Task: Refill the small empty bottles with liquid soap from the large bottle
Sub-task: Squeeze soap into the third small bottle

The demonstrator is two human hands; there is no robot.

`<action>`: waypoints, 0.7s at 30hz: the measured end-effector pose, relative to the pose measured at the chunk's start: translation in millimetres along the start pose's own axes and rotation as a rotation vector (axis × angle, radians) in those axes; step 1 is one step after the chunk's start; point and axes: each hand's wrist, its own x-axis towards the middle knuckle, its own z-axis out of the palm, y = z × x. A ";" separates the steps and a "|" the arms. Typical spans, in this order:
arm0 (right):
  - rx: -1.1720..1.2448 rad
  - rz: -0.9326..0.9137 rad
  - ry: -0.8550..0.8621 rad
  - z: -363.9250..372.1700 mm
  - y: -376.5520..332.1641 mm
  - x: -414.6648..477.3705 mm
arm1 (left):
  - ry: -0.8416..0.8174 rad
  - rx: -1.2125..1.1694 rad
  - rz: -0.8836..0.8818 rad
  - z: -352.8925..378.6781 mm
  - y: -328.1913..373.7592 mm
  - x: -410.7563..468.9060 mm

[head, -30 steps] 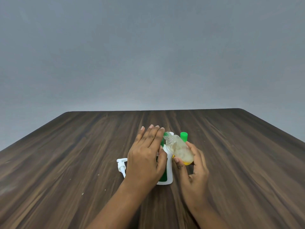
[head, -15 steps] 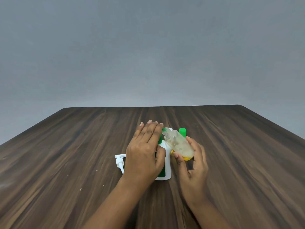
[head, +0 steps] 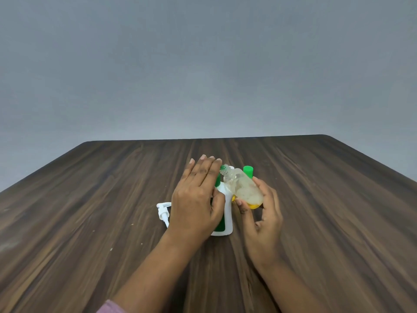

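Soft, even, rather dim light comes from above. The wall (head: 203,64) darkens toward the top corners. The table (head: 90,199) has a faint sheen and weak, diffuse shadows. The clear bottle (head: 244,188) catches pale highlights. Wide-angle bending splays the table's edges, and detail is slightly soft throughout.

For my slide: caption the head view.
Left hand holds large bottle; right hand tilts small bottle toward its top; pump on table.

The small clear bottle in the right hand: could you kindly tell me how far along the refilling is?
Done: the pump head lies on the table, off the large white bottle. In hand: the left hand holds that bottle while the right hand tilts the uncapped small clear bottle, neck at its top; it looks mostly empty. Left: filling it, plus whatever sits under the green cap behind.
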 end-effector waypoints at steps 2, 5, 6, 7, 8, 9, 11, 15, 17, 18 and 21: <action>-0.004 -0.006 0.005 0.0 0.1 0.2 | -0.005 0.000 -0.002 -1.0 1.3 0.9; 0.003 -0.014 0.008 1.0 -1.4 0.8 | 0.002 0.007 0.015 -6.2 2.7 6.1; 0.007 -0.015 0.006 1.3 -2.4 1.2 | 0.003 0.014 0.024 -7.7 2.4 8.3; 0.010 -0.016 0.005 1.7 -3.3 1.1 | 0.002 0.022 0.031 -8.6 2.0 9.8; 0.012 -0.018 0.004 1.8 -3.6 0.9 | 0.000 0.028 0.033 -8.9 1.8 10.4; 0.013 -0.019 0.004 1.7 -3.7 0.8 | -0.002 0.030 0.030 -8.3 1.9 10.1; 0.001 -0.018 0.004 1.3 -2.7 0.9 | -0.004 0.023 0.015 -4.9 2.3 6.0; -0.017 -0.005 -0.004 -0.3 -0.1 0.0 | -0.017 0.015 -0.003 -1.1 1.1 -0.8; -0.010 0.002 -0.012 0.0 -1.3 0.1 | -0.018 0.022 0.001 -3.4 1.6 1.0; -0.007 0.001 -0.013 0.6 -2.1 0.5 | -0.018 0.024 0.008 -5.3 1.9 3.1; 0.009 0.001 -0.011 2.0 -3.8 1.4 | -0.027 0.037 0.037 -10.3 1.1 9.8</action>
